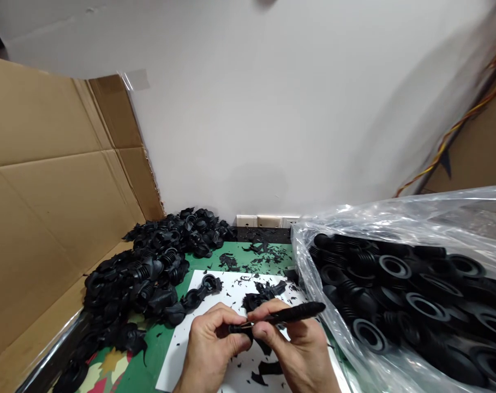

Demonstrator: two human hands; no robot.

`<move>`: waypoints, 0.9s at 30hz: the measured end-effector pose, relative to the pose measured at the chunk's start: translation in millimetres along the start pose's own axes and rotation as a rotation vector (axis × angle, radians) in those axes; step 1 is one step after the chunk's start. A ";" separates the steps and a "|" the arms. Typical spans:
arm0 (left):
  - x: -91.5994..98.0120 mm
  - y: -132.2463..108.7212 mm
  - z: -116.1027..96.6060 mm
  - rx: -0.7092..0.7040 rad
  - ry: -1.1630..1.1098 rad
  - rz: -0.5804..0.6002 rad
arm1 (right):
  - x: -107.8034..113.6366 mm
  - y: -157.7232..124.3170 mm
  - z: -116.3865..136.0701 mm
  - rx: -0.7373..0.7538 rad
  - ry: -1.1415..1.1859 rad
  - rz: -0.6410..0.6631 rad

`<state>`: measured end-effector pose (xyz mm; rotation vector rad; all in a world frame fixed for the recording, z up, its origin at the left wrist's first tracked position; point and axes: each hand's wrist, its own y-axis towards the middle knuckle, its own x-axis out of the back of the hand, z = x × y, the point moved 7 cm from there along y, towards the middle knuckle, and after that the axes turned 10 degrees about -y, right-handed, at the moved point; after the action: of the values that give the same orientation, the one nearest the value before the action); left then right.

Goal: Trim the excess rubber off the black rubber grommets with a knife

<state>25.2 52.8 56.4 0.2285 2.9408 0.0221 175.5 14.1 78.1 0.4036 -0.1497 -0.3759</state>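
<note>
My left hand [215, 341] is closed, thumb and fingers pinching a small black rubber part [235, 329] that is mostly hidden by the fingers. In my right hand [294, 338] is a pen-like tool [300, 313] with a thick black handle, its thin metal tip against or close to the part. Both hands meet above a white sheet [178, 355]. Black rubber scraps [270, 368] lie on the sheet below and behind the hands. A few ribbed rubber pieces [193, 299] rest at the sheet's left edge.
A heap of black ribbed rubber parts [149, 267] fills the left, beside a cardboard wall [59, 191]. On the right, a clear plastic bag [313, 273] holds several black rubber parts with round openings [395, 267]. Scraps litter the green tabletop [272, 254]; sockets [268, 221] line the white wall.
</note>
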 end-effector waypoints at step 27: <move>0.1 -0.2 -3.0 -0.070 -0.049 0.033 | 7.1 4.3 -15.7 -0.078 0.083 0.031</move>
<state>24.5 52.6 59.3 0.2634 2.8812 0.1217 186.8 20.7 66.1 0.3395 -0.0598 -0.3324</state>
